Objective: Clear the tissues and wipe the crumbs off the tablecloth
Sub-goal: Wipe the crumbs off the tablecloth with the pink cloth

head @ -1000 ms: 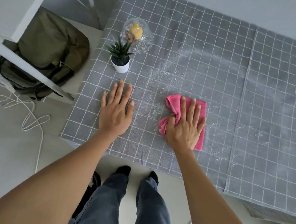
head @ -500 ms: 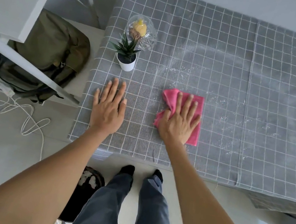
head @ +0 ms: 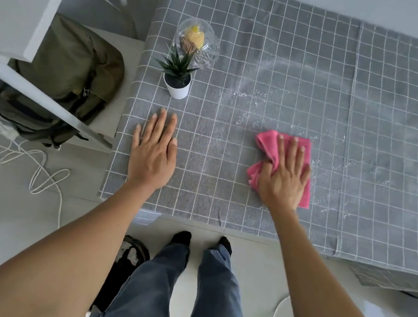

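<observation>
A grey checked tablecloth covers the table. White crumbs lie scattered across its middle, mostly to the right of and beyond a pink cloth. My right hand presses flat on the pink cloth with straight fingers, near the table's front edge. To the left, my left hand rests flat on the bare tablecloth, fingers straight. No tissues are in view.
A small potted plant in a white pot and a clear glass dome with a yellow figure stand at the table's left. A green backpack sits left of the table; white cables and a dark bin lie on the floor.
My right hand has slid the pink cloth to the right across the tablecloth. My left hand stays flat in about the same spot.
</observation>
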Demonstrator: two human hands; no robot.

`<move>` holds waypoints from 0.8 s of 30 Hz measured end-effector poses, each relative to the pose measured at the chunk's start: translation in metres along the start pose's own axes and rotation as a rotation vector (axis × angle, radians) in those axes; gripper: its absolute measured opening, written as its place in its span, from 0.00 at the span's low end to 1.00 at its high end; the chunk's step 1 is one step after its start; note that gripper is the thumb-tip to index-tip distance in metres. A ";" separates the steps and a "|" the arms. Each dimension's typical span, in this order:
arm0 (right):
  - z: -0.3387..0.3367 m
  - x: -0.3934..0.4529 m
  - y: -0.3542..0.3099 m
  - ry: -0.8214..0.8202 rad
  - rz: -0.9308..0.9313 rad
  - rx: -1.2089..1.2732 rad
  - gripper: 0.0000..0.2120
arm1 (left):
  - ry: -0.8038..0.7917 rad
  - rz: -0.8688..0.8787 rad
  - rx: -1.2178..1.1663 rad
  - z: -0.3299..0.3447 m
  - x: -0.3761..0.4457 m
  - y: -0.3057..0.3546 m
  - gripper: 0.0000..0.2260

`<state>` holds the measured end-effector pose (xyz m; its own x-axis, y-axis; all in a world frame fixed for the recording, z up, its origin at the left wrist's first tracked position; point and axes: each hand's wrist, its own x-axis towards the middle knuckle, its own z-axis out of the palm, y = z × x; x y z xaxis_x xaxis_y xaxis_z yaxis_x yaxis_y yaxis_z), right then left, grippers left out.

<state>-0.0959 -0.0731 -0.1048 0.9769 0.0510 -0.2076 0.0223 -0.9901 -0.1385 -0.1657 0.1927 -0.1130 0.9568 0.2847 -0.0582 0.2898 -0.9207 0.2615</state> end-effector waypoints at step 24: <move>0.010 -0.023 -0.054 -0.013 -0.178 0.064 0.29 | 0.008 -0.008 0.001 0.000 0.001 0.001 0.24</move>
<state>-0.1220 -0.0198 -0.1026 0.9558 0.2271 -0.1869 0.1809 -0.9550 -0.2350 -0.1645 0.1916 -0.1126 0.9542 0.2945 -0.0528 0.2979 -0.9185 0.2600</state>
